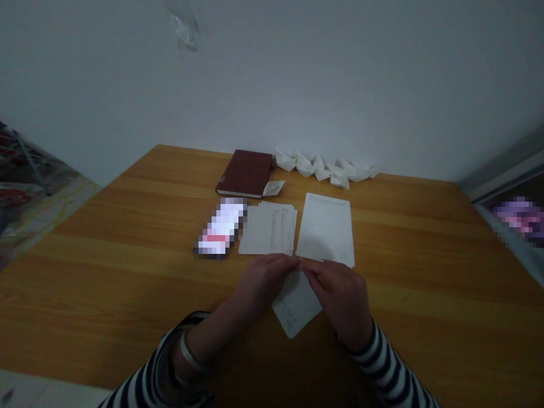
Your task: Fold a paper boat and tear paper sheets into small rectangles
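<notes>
A sheet of paper (297, 305) is pinched at its top between my two hands, one lower corner pointing toward me. My left hand (268, 279) is closed at the sheet's upper left, its fingertips meeting those of the other hand. On the upper right side, my right hand (342, 292) is closed with thumb and fingers pressed on the paper. The fingers partly hide the sheet's top edge. Just beyond the hands lie a stack of lined paper sheets (268, 229) and, to its right, more white paper (326, 226).
A phone with a blurred screen (222, 226) lies left of the stack. Behind it is a dark red notebook (246, 173), with a small folded paper (273, 188) at its corner. Several folded paper boats (318, 166) line the wall side of the wooden table (127, 243).
</notes>
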Tool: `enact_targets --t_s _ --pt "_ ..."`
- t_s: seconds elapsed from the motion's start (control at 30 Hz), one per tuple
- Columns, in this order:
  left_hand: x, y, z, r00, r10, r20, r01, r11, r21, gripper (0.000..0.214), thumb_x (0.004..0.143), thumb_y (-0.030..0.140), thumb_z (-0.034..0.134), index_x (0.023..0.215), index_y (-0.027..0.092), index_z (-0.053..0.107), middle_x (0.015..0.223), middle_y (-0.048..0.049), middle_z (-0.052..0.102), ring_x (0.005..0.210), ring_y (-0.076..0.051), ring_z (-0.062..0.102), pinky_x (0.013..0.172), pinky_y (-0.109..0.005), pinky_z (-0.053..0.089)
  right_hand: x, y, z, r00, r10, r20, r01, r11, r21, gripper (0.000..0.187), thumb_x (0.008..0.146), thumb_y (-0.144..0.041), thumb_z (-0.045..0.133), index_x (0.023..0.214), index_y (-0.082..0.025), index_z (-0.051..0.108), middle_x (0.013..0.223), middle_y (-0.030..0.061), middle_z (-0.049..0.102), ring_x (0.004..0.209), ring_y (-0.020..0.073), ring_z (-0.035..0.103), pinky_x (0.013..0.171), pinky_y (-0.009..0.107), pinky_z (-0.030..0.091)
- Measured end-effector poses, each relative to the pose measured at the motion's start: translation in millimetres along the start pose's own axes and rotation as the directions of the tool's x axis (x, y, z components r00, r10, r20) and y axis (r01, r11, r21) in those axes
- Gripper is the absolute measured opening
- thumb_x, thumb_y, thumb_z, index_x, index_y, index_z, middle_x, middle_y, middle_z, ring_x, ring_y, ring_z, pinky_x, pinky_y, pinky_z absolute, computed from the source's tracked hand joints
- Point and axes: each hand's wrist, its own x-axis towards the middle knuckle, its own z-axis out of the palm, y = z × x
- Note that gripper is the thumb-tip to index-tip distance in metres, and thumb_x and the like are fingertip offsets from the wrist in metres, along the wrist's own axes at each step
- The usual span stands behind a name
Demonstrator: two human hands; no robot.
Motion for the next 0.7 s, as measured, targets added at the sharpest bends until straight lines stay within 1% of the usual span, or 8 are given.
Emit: enact_targets --t_s 0.07,0.13,0.2,0.33,0.43,0.53,0.6,0.7 --pt "0 1 0.3 0.999 0.016 -0.037 -0.017 0.999 -0.034 0.018 0.087 0.009 0.06 0.1 0.016 0.07 0.087 -0.0056 0.076 0.073 -0.015 0.071 0.067 -0.023 0.057 1 0 0 1.0 0.006 -0.005 -0.006 0.998 0.058 0.015 0.089 -0.022 0.06 0.096 -0.022 0.073 0.095 0.0032 0.078 0.084 0.0199 0.073 0.08 0.033 0.056" --pt "1 4 0.0 0.993 0.033 -0.113 -0.042 0.996 -0.079 0.019 0.087 0.006 0.059 0.1 0.016 0.07 0.088 -0.0051 0.076 0.074 -0.013 0.072 0.067 -0.021 0.057 2 0 1 0.999 0.026 -0.045 -0.02 0.994 0.109 0.015 0.088 -0.019 0.061 0.096 -0.021 0.073 0.094 0.0032 0.078 0.083 0.019 0.073 0.081 0.032 0.056" --pt "2 6 -0.5 0.984 0.052 -0.168 -0.07 0.992 -0.107 0.022 0.087 0.005 0.059 0.102 0.016 0.07 0.09 -0.0051 0.076 0.076 -0.012 0.072 0.068 -0.019 0.057 2 1 1 0.995 0.052 -0.09 -0.041 0.991 0.128 0.012 0.085 -0.018 0.064 0.091 -0.021 0.074 0.09 0.0029 0.078 0.081 0.0189 0.073 0.08 0.032 0.055" --pt "0 10 0.7 0.971 0.079 -0.228 -0.112 0.985 -0.135 0.025 0.087 0.006 0.061 0.108 0.018 0.07 0.095 -0.0066 0.076 0.081 -0.013 0.073 0.07 -0.019 0.058 2 0 0 0.984 0.125 -0.13 -0.101 0.979 0.179 0.01 0.078 -0.015 0.067 0.082 -0.022 0.072 0.081 0.0006 0.077 0.072 0.0176 0.072 0.072 0.03 0.055" --pt "-2 13 2.0 0.96 0.088 -0.267 -0.128 0.982 -0.137 0.025 0.087 0.008 0.062 0.109 0.019 0.07 0.097 -0.0074 0.076 0.083 -0.014 0.073 0.071 -0.021 0.059 3 -4 -2 0.976 0.108 -0.188 -0.08 0.986 0.15 0.01 0.075 -0.014 0.066 0.077 -0.022 0.071 0.076 0.0012 0.075 0.071 0.0191 0.071 0.071 0.031 0.055" --pt "-1 18 -1.0 0.946 0.051 -0.321 -0.087 0.991 -0.099 0.021 0.086 0.008 0.064 0.102 0.02 0.073 0.092 -0.0046 0.077 0.079 -0.013 0.074 0.07 -0.02 0.06 4 -3 -3 0.965 0.085 -0.246 -0.06 0.993 0.105 0.008 0.075 -0.016 0.064 0.074 -0.021 0.071 0.073 0.0018 0.075 0.074 0.0213 0.072 0.081 0.036 0.055" --pt "2 20 -6.5 0.929 0.005 -0.371 -0.033 0.997 -0.07 0.018 0.085 0.009 0.066 0.097 0.021 0.074 0.089 -0.0026 0.078 0.075 -0.013 0.074 0.069 -0.02 0.06 4 2 -6 0.958 0.111 -0.265 -0.086 0.991 0.102 0.007 0.076 -0.018 0.065 0.075 -0.021 0.071 0.072 0.0015 0.075 0.075 0.0215 0.072 0.087 0.038 0.054" --pt "9 17 -18.8 0.886 -0.068 -0.459 0.057 0.998 -0.038 0.015 0.082 0.011 0.069 0.091 0.022 0.076 0.086 -0.0009 0.078 0.071 -0.013 0.074 0.066 -0.022 0.061 7 18 -14 0.946 0.182 -0.269 -0.157 0.981 0.113 0.007 0.078 -0.023 0.066 0.074 -0.021 0.071 0.074 0.0013 0.075 0.076 0.0208 0.072 0.085 0.036 0.054"
